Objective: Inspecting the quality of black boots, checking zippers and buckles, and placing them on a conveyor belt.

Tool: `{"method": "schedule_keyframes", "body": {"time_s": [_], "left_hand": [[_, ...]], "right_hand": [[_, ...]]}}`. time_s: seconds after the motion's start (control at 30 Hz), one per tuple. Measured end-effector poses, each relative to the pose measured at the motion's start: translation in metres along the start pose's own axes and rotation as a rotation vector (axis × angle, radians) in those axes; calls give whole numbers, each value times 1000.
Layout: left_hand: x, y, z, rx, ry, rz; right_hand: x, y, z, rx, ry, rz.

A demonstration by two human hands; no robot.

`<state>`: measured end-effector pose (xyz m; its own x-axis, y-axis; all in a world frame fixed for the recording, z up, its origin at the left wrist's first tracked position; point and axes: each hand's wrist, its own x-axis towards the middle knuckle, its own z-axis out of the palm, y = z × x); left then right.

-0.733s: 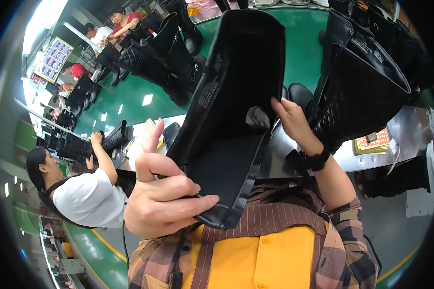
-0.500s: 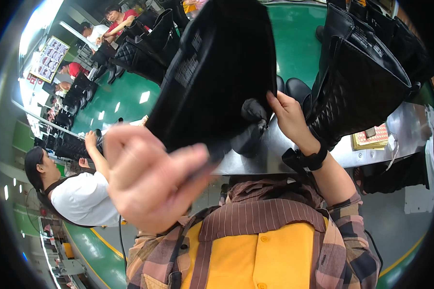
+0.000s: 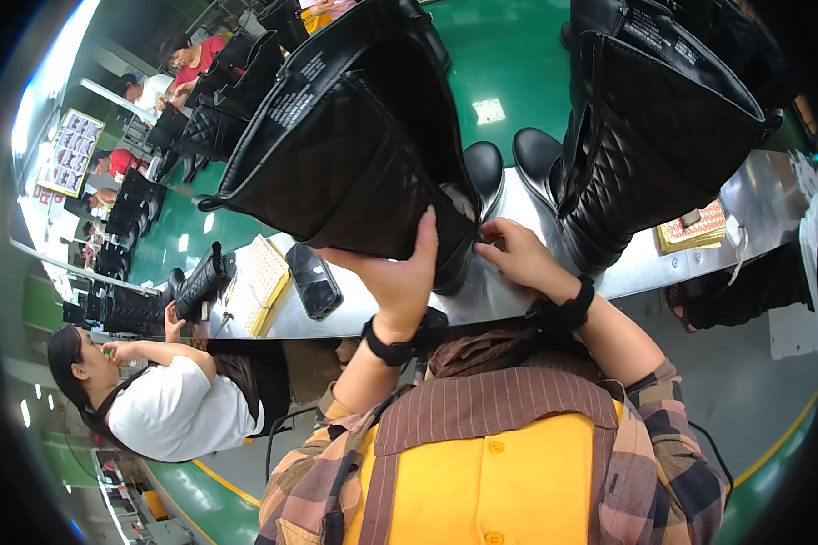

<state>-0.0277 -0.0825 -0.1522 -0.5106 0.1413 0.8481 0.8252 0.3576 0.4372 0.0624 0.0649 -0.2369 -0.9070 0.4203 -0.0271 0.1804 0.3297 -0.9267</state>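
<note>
Centre to upper left of the frame, tall black boot (image 3: 336, 168) with its shaft leaning up-left, wide top open and pale print on the lining. Left hand (image 3: 391, 272) grasping it low on the shaft, thumb up along the ankle, other fingers mostly hidden behind the leather. Right hand (image 3: 523, 256) at frame centre, thumb and fingers bent together at the ankle's edge; too small to tell what, if anything, is pinched there. Black band on each wrist, plaid sleeves. Right of centre, second boot (image 3: 650, 154), quilted side, upright on the metal table (image 3: 482, 307), neither hand on it, toe pointing toward the top of the frame. Left of centre on the same table, dark phone (image 3: 314, 282) and, just beside it, yellow pad (image 3: 268, 283). Right side of the frame, pile of yellow-edged sheets (image 3: 693, 227), red pattern on top, small dark block on it. Lower left, co-worker in a white shirt (image 3: 177, 409), one hand raised near the mouth, the other by a small-looking black boot (image 3: 200, 283). Upper left, more co-workers among dark boots, picture board (image 3: 70, 152) at the edge. Green floor (image 3: 509, 73) at top centre.
</note>
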Motion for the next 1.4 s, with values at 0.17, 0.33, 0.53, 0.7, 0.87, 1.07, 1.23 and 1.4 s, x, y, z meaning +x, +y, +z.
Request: {"method": "schedule_keyframes", "body": {"time_s": [0.17,0.33,0.53,0.7,0.87,1.07,1.23,1.4], "left_hand": [[-51,-19,7,-196,-143,-250],[-68,-31,1,-550,-427,-573],[-70,-31,2,-418,-395,-493],[-66,-27,0,-374,-399,-489],[-68,-25,0,-354,-391,-528],[-67,-22,1,-261,-371,-413],[-67,-19,1,-333,-345,-453],[-67,-13,-4,-378,-381,-497]], "right_hand": [[11,-2,0,-161,-25,-138],[19,-9,-7,156,-363,179],[16,-7,6,514,-235,237],[1,-25,19,838,-86,224],[-3,-74,-9,928,-140,2],[-9,-141,-41,920,-199,-141],[-10,-193,-74,883,-213,-335],[-9,-227,-80,807,-281,-356]]}}
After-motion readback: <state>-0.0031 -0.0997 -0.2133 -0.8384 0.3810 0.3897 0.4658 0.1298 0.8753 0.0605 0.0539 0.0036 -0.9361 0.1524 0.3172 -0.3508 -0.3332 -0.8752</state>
